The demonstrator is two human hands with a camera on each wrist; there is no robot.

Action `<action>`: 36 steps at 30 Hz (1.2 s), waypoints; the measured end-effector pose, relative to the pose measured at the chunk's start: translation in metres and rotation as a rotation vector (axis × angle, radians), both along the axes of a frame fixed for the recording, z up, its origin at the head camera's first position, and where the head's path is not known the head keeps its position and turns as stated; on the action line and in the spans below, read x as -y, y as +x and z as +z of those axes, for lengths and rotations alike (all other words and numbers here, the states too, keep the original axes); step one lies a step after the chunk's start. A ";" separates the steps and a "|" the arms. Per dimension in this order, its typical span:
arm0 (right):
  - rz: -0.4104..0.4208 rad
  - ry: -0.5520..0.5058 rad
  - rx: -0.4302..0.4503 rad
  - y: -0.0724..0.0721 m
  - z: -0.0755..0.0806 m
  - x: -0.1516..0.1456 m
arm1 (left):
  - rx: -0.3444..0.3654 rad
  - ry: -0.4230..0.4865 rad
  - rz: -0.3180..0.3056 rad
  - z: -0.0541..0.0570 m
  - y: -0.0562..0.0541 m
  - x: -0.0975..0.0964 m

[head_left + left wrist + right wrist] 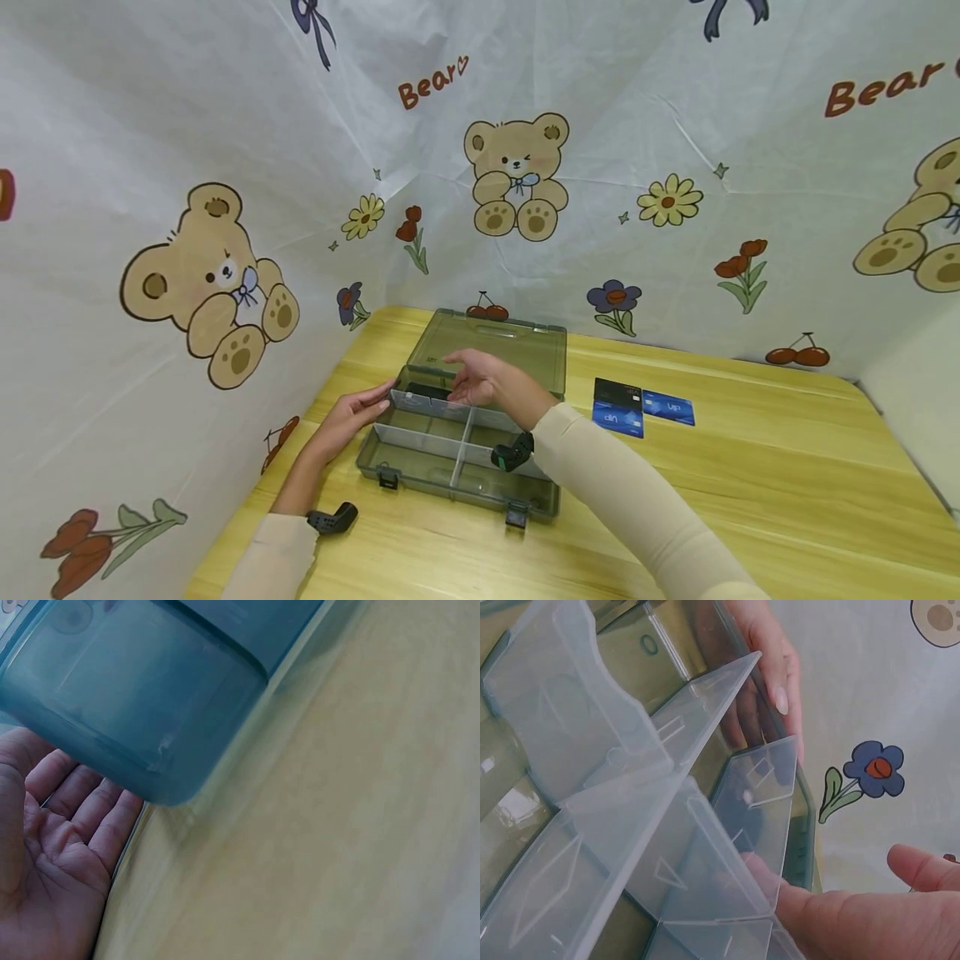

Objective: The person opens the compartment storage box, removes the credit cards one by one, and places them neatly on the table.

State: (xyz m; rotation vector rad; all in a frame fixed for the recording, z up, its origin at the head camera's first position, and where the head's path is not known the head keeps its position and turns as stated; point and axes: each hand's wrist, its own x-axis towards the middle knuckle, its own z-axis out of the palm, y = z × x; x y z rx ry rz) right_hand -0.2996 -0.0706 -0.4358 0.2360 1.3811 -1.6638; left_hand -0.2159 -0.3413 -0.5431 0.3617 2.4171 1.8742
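Observation:
A translucent green compartment box (420, 479) with clear dividers lies on the table, its lid (510, 342) swung back. My left hand (348, 421) rests against the box's left side, fingers fairly straight; the left wrist view shows this hand (67, 847) beside a box corner. My right hand (480, 383) reaches into the back left compartment, near a flat black thing (429, 390). In the right wrist view, the thumb of that hand (855, 922) stands away from its fingers, which a clear divider (761, 787) partly hides. Nothing shows pinched there.
Right of the box lie a black card (617, 391) and two blue cards, one blue card (618, 419) below it and another blue card (669, 407) beside it. Two black latches, including the left latch (387, 477), hang at the box's front. A bear-printed cloth (585, 83) surrounds the wooden table (787, 483).

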 end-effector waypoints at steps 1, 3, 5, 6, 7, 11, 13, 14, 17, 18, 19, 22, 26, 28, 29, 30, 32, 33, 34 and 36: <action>-0.004 0.005 -0.004 0.000 0.000 0.000 | -0.001 0.000 -0.004 0.000 0.000 0.000; -0.015 0.012 -0.007 0.001 0.001 0.000 | 0.003 0.000 -0.004 -0.001 0.000 0.000; -0.024 0.016 -0.007 0.002 0.001 0.000 | 0.006 0.001 0.000 -0.002 0.000 0.000; -0.027 0.017 -0.007 0.002 0.001 0.000 | 0.009 0.002 0.000 -0.002 0.000 0.000; -0.029 0.018 -0.008 0.002 0.001 0.000 | 0.012 0.004 0.001 -0.003 0.000 0.000; -0.037 0.017 -0.004 0.003 0.002 0.000 | 0.016 0.006 0.003 -0.002 0.001 -0.001; -0.045 0.011 0.000 0.003 0.002 0.001 | 0.015 0.004 0.004 -0.002 0.001 0.000; -0.047 0.007 0.004 0.003 0.001 0.001 | 0.015 0.002 0.004 -0.002 0.001 0.000; -0.054 -0.007 0.014 0.003 0.000 0.001 | 0.017 0.001 0.005 -0.002 0.000 0.001; -0.058 -0.013 0.017 0.002 -0.001 0.001 | 0.014 0.000 0.002 -0.002 0.000 0.001; -0.059 -0.017 0.018 0.002 -0.001 0.002 | 0.011 0.001 0.000 -0.002 0.001 0.001; -0.067 -0.026 0.022 0.003 -0.001 0.002 | 0.007 0.003 0.000 -0.002 0.001 0.002; -0.066 -0.016 -0.012 0.004 -0.002 0.002 | 0.008 -0.001 0.008 -0.001 0.000 0.001; -0.068 -0.010 -0.033 0.005 -0.003 0.003 | 0.007 -0.003 0.009 -0.001 0.000 0.001; -0.068 -0.009 -0.043 0.006 -0.004 0.003 | 0.003 -0.005 0.006 -0.001 0.000 0.001; -0.070 -0.007 -0.049 0.006 -0.004 0.003 | -0.001 -0.006 0.004 -0.001 0.000 0.000; -0.071 -0.008 -0.066 0.008 -0.006 0.004 | -0.002 -0.007 0.005 0.000 0.000 0.000; -0.068 -0.007 -0.075 0.008 -0.006 0.004 | -0.002 -0.007 0.004 0.000 0.000 -0.001; -0.061 -0.005 -0.090 0.009 -0.007 0.004 | -0.001 -0.008 0.004 0.000 0.001 -0.001; -0.042 0.004 -0.128 0.010 -0.007 0.004 | 0.004 -0.007 0.005 0.000 0.001 -0.001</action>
